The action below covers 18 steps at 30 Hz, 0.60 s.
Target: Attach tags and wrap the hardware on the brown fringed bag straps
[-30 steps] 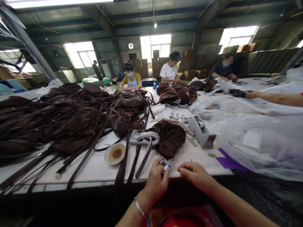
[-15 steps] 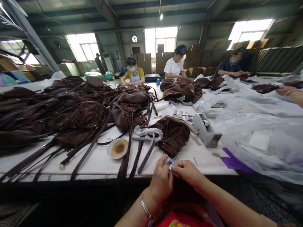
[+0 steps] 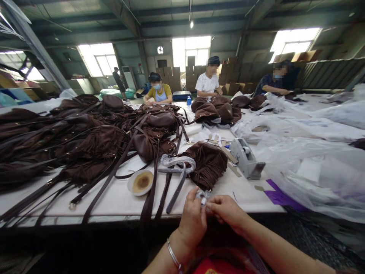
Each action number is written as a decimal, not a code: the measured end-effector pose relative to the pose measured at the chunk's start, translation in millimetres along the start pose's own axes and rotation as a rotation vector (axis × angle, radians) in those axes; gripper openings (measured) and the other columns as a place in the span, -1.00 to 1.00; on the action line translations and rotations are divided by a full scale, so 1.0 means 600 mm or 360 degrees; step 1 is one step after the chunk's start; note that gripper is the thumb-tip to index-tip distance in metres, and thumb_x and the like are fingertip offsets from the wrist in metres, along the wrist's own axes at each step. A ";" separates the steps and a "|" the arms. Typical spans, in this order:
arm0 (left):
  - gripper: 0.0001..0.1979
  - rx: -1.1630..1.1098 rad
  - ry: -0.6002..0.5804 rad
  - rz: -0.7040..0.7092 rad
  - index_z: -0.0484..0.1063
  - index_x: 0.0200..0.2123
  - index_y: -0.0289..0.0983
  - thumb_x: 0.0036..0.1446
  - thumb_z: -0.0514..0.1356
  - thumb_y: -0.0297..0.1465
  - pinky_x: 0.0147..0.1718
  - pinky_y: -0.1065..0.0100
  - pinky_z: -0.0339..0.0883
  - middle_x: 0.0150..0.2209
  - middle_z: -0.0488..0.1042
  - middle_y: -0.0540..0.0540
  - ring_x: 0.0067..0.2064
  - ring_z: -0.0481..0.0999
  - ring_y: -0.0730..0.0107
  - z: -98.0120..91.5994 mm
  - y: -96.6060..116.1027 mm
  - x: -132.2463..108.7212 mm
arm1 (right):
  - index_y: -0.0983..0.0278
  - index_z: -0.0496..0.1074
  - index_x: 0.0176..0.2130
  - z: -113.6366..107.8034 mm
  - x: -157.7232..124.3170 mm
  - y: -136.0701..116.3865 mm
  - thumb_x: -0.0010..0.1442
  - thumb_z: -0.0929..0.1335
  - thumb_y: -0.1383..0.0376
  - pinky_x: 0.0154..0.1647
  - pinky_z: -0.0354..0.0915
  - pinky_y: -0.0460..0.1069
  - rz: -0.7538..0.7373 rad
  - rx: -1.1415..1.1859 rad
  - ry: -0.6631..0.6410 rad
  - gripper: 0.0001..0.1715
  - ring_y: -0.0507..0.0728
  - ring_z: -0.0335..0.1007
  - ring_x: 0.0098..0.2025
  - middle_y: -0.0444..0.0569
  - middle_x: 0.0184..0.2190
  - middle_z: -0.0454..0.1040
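At the table's front edge, my left hand (image 3: pixel 192 213) closes around a crumpled bit of clear plastic wrap (image 3: pixel 204 195) by the brown fringed bag. My right hand (image 3: pixel 226 210) meets it from the right, thumb and forefinger pinched at the same wrap. Just beyond my hands lies the brown fringed bag (image 3: pixel 207 161), its fringe pointing toward me. A plastic-wrapped strap loop (image 3: pixel 178 164) rests on its left side, with a dark strap end (image 3: pixel 176 193) reaching toward the edge. What the wrap covers is hidden by my fingers.
Left of me, brown bags (image 3: pixel 94 140) lie heaped with straps hanging over the edge. A white bowl (image 3: pixel 140 182) holds something brownish. To the right stand a grey tape dispenser (image 3: pixel 245 160), purple tape (image 3: pixel 282 198) and clear plastic sheets (image 3: pixel 319 163). Several people work across the table (image 3: pixel 119 203).
My hands stay together at the wrap, with only a slight shift of the fingers. The view has moved a little. Another person's arm at the far right has left the view.
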<state>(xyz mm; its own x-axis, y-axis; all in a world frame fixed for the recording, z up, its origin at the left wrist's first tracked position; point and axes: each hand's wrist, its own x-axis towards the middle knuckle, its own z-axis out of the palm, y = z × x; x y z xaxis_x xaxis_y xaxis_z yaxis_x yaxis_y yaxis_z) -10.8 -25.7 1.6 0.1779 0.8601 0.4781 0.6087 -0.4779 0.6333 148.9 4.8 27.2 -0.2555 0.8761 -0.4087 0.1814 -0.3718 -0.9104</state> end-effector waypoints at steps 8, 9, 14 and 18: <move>-0.80 -0.0388 -0.0128 -0.0345 0.46 -0.34 -0.30 0.24 0.05 -0.54 0.22 -0.05 0.25 0.14 0.36 -0.37 0.23 0.34 0.02 -0.002 0.010 0.012 | 0.26 0.32 -0.48 0.007 -0.007 0.001 -0.12 0.49 0.11 -0.70 0.09 -0.15 0.0195 0.0298 0.0113 -0.64 -0.09 0.05 -0.67 -0.26 -0.68 0.29; -0.80 -0.0414 -0.0125 -0.0374 0.46 -0.35 -0.30 0.24 0.05 -0.53 0.21 -0.04 0.25 0.14 0.36 -0.37 0.22 0.35 0.02 -0.003 0.013 0.013 | 0.27 0.32 -0.47 0.007 -0.008 -0.001 -0.12 0.50 0.13 -0.69 0.10 -0.15 0.0245 0.0383 0.0086 -0.64 -0.10 0.03 -0.67 -0.26 -0.66 0.30; -0.77 -0.0526 -0.0081 -0.0469 0.49 -0.41 -0.27 0.26 0.08 -0.45 0.19 0.05 0.22 0.06 0.44 -0.28 0.19 0.36 0.03 -0.013 0.024 0.018 | 0.28 0.33 -0.50 0.004 -0.008 -0.004 -0.20 0.56 0.12 -0.65 0.12 -0.16 0.0339 0.0678 -0.0084 -0.56 -0.13 0.00 -0.66 -0.29 -0.69 0.28; -0.71 -0.0692 -0.0109 -0.0588 0.52 -0.44 -0.27 0.30 0.11 -0.35 0.14 0.12 0.22 -0.01 0.48 -0.22 0.11 0.41 0.07 -0.019 0.022 0.027 | 0.32 0.37 -0.48 0.005 -0.004 -0.004 -0.23 0.59 0.04 -0.61 0.14 -0.15 0.0120 0.0682 -0.0085 -0.47 -0.07 0.23 -0.61 -0.12 -0.62 0.45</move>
<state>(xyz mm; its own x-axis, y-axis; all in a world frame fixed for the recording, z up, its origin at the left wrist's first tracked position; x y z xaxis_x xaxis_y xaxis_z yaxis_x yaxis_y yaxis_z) -8.6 -20.1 24.9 0.0726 0.9866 0.1461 0.2683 -0.1604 0.9499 146.1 2.5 30.2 -0.3075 0.8289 -0.4674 -0.2061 -0.5375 -0.8177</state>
